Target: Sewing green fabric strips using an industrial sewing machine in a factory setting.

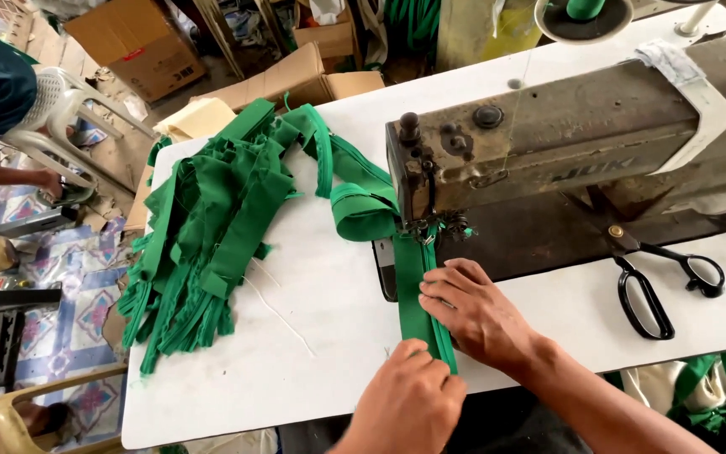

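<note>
Both hands are on the green fabric strip (418, 294) in the lower middle of the frame, which runs from the table edge up under the needle of the old sewing machine (565, 134) — the left hand (409, 399) pinches its near end with curled fingers, the right hand (472, 307) lies flat and open, pressing it down. A big pile of green strips (212, 219) sits center-left on the white table (296, 353), with black scissors (665, 282) off to the right.
</note>
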